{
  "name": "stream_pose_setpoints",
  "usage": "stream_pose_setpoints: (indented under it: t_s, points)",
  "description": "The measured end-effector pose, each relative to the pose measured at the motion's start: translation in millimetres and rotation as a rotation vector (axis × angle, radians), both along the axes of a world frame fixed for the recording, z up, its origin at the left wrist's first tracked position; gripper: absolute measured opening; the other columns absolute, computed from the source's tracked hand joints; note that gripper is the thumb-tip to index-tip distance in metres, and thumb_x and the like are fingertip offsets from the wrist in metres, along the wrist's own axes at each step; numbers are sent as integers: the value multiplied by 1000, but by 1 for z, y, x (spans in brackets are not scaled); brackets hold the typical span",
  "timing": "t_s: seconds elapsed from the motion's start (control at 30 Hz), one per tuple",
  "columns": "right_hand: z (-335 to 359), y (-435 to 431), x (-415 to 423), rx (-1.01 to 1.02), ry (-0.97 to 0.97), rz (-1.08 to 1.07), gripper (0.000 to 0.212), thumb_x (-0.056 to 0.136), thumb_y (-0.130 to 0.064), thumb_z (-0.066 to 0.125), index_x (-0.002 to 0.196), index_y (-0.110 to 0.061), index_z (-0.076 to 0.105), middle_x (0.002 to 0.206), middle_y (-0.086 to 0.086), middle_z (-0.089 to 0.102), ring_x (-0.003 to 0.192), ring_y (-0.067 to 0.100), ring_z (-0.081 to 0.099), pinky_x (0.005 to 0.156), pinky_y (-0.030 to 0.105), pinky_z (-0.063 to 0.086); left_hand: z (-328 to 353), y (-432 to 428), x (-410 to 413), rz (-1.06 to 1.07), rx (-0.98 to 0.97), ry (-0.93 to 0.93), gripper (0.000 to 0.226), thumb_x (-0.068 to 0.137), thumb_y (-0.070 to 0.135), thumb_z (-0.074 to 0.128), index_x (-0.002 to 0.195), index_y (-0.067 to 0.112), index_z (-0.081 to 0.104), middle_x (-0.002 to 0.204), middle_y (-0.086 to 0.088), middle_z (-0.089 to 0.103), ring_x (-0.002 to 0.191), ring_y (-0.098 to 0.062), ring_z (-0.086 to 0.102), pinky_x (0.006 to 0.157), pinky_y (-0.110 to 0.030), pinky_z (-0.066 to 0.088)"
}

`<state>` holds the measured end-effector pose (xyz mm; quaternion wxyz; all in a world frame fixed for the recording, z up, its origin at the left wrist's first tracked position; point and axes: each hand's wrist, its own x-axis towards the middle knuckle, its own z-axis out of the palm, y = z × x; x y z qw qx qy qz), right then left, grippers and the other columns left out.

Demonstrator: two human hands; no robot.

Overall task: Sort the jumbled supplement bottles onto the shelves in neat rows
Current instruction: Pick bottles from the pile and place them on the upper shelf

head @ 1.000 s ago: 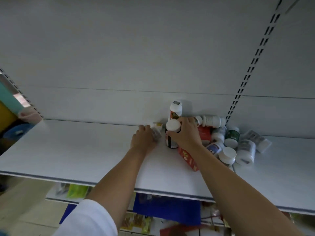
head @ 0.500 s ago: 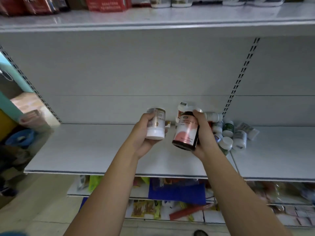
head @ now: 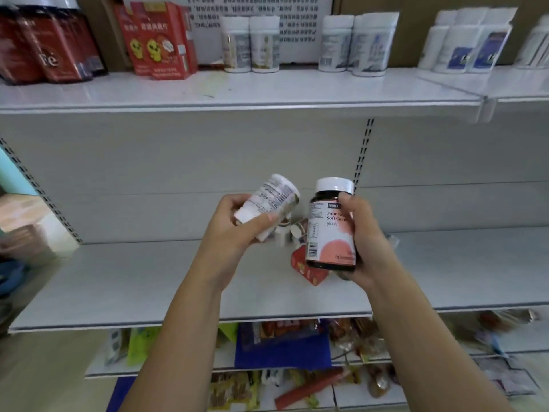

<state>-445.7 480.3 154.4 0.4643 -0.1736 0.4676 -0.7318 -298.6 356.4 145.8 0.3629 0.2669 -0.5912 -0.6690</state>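
Left grip [head: 237, 230]: fingers and thumb are curled round a white bottle [head: 270, 200], the thumb lying across its label.
White bottle: held in the air in front of the middle shelf [head: 148, 278], tilted with its upper end leaning right; its print is blurred.
Right grip [head: 368, 242]: wrapped round a dark bottle [head: 331, 233] from the right side, one fingertip just under the cap.
Dark bottle: upright with a white cap on top, its pink and white label and barcode facing the camera, just beside the white bottle but apart from it.
Middle shelf: a red box [head: 309, 270] lies tilted on it behind the dark bottle, with a few small bottles [head: 286, 233] bunched beside it, mostly hidden by the hands.
Upper shelf [head: 237, 90]: red cartons [head: 160, 40] and white bottles [head: 251, 44] stand in rows.
Lower shelves: mixed packets [head: 282, 343], blurred.
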Motion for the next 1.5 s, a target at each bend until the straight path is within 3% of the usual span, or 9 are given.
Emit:
stream_pose_setpoints:
  t_s: [0.33, 0.47, 0.6, 0.73, 0.83, 1.03, 1.23, 1.33, 1.5]
  points:
    - [46, 46, -13, -214, 89, 13, 55, 70, -39, 59, 114, -7, 60, 89, 12, 71, 78, 26, 69, 59, 40, 57, 35, 47, -12, -86, 93, 422, 59, 65, 24, 73, 122, 15, 60, 84, 0, 63, 75, -14, 64, 63, -27, 54]
    - [62, 51, -16, -154, 200, -16, 48, 84, -37, 60, 121, -7, 57, 98, 13, 69, 90, 31, 65, 77, 48, 56, 58, 57, -14, -14, 17, 384, 62, 61, 33, 75, 115, 6, 57, 84, -4, 66, 75, -21, 64, 59, -34, 52]
    - [80, 48, -14, -155, 316, -2, 49, 70, -38, 60, 111, -11, 60, 94, 13, 70, 89, 31, 66, 90, 56, 51, 87, 61, -10, -12, -61, 332, 42, 73, 37, 62, 104, 8, 62, 89, -9, 70, 72, -17, 65, 61, -28, 54]
    - [107, 42, -13, -207, 439, 29, 69, 55, -44, 69, 115, -10, 61, 97, 15, 70, 85, 28, 68, 85, 51, 55, 123, 51, -8, 26, -139, 268, 43, 79, 39, 51, 105, 6, 59, 91, -15, 60, 77, -22, 61, 66, -31, 52]
    - [134, 32, -15, -291, 500, 20, 52, 63, -36, 67, 110, -14, 62, 89, 7, 71, 84, 23, 69, 82, 46, 56, 152, 34, -5, 43, -245, 235, 36, 86, 38, 52, 106, 10, 62, 97, -13, 61, 82, -20, 62, 70, -33, 53]
    - [189, -13, -19, -381, 639, -48, 40, 72, -32, 65, 110, -20, 59, 111, 9, 71, 100, 25, 70, 86, 42, 58, 210, -28, 0, 85, -528, 26, 56, 61, 41, 77, 109, 19, 58, 107, -5, 69, 98, -18, 70, 82, -34, 54]
    - [213, -86, -30, -257, 729, -68, 37, 79, -32, 70, 109, -20, 52, 106, 9, 66, 93, 23, 67, 91, 49, 54, 236, -95, -24, 87, -607, -342, 74, 54, 49, 85, 113, 16, 56, 101, -8, 69, 80, -19, 64, 76, -40, 47]
    - [220, -118, -37, -201, 774, -66, 38, 89, -24, 66, 119, -13, 46, 96, 3, 61, 81, 14, 60, 91, 42, 53, 239, -123, -39, 111, -736, -502, 56, 62, 52, 83, 105, 25, 59, 98, -3, 70, 86, -19, 66, 80, -42, 56]
    - [219, -149, -51, -126, 809, -112, 42, 87, -21, 68, 120, -12, 43, 99, 5, 61, 84, 17, 61, 89, 40, 54, 244, -152, -62, 125, -963, -723, 29, 79, 41, 77, 95, 20, 67, 89, -1, 69, 74, -14, 60, 58, -27, 40]
